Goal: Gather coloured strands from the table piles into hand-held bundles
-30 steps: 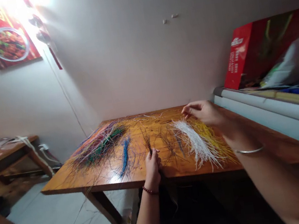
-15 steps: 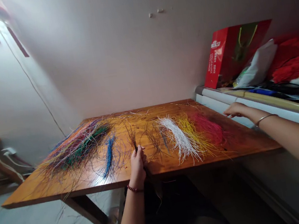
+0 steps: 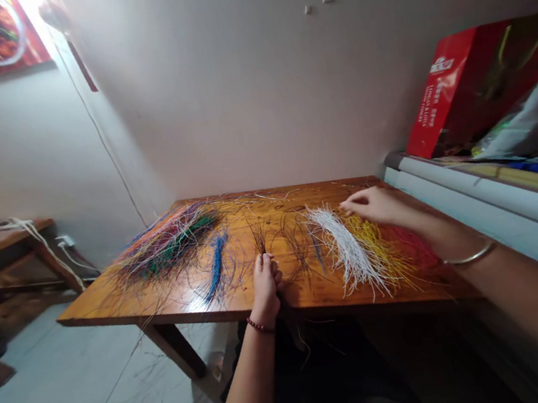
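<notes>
My left hand [image 3: 266, 283] is closed round a bundle of thin dark brown wires [image 3: 257, 233], whose loose ends fan out above the fist at the table's front edge. Over the far ends of the white wires [image 3: 343, 244] and yellow wires [image 3: 392, 260] hovers my right hand [image 3: 373, 205], thumb and forefinger pinched together. Anything between those fingertips is too fine to make out. Pinkish-red wires [image 3: 418, 248] lie partly hidden under the right wrist. Sparse brown strands [image 3: 299, 251] and a thin grey-blue bunch [image 3: 317, 248] rest between the left fist and the white wires.
Left of my fist is a blue bunch [image 3: 215, 267]. Beyond it, a large mixed heap [image 3: 169, 243] of coloured wires covers the wooden table's [image 3: 94, 315] left side. At the right, long white rolls [image 3: 481, 203] and a red paper bag [image 3: 453, 83] border the table.
My right hand has moved left from beyond the table's right edge to above the white and yellow wires. My left hand still grips the brown bundle. The view has turned left.
</notes>
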Demonstrator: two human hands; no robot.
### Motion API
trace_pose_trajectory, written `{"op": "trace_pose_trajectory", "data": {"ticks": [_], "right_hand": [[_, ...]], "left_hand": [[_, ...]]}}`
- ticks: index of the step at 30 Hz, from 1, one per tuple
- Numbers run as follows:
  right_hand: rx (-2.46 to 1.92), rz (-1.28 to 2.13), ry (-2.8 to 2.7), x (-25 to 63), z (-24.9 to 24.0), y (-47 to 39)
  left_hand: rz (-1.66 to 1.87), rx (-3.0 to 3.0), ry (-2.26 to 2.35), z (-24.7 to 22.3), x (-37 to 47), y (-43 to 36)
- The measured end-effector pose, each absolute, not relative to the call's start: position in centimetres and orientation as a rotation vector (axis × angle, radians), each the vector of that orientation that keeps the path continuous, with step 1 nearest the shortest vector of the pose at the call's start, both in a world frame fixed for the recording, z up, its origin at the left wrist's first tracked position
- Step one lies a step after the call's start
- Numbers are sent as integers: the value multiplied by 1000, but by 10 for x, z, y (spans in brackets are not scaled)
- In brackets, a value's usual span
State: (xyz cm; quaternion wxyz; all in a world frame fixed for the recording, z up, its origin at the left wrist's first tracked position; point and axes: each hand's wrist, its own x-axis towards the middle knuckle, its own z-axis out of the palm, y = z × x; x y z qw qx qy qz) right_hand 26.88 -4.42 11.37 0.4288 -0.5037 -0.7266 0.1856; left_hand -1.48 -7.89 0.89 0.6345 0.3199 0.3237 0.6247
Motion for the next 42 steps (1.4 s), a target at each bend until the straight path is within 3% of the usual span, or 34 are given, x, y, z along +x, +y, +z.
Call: {"op": "trace_pose_trajectory", "data": {"ticks": [4, 8, 15, 20, 27, 42], "right_hand": [[-1160, 803, -2016, 152, 97, -50], [-1045, 1096, -1938, 102, 69, -31], [-812, 1140, -1800, 101, 35, -8], [-809, 1112, -1817, 103, 33, -6], [-934, 1350, -1679, 108, 31, -4], [-819, 1285, -1726, 102, 24, -2]], "left_hand": [[1440, 796, 791, 8, -14, -81], [1434, 832, 823, 9, -15, -82], [1429, 753, 780, 8, -14, -81], [1459, 711, 781, 7, -13, -79], [1523, 752, 841, 5, -11, -76], [1522, 793, 840, 5, -12, -79]]}}
